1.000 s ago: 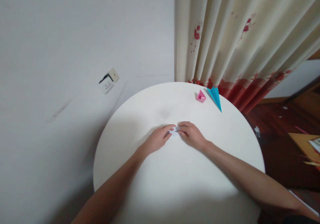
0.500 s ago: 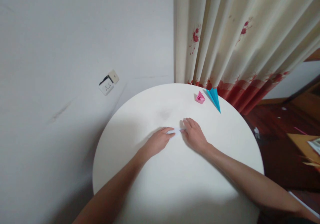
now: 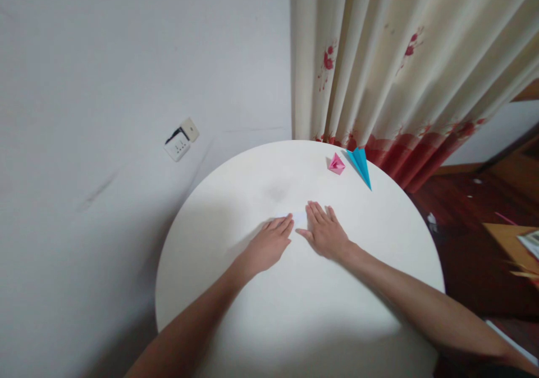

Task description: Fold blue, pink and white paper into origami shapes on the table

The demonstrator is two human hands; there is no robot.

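A small piece of white paper (image 3: pixel 300 219) lies flat on the round white table (image 3: pixel 320 322), partly covered by both hands. My left hand (image 3: pixel 270 243) rests on its left end, fingers stretched out over it. On the right end, my right hand (image 3: pixel 325 230) lies flat with its fingers extended and the thumb pointing left along the paper's near side. Neither hand grips anything. How the paper is folded cannot be made out beneath the fingers.
Toward the table's far right edge sit a pink folded-paper shape (image 3: pixel 336 164) and a blue paper plane (image 3: pixel 360 167). Behind them hangs a patterned curtain (image 3: pixel 379 74). A wall with a power socket (image 3: pixel 177 145) stands at the left.
Both hands have flattened: the left fingers now press down on the paper instead of pinching its end, and the right fingers have straightened, the thumb spreading left. The pink and blue papers stay put.
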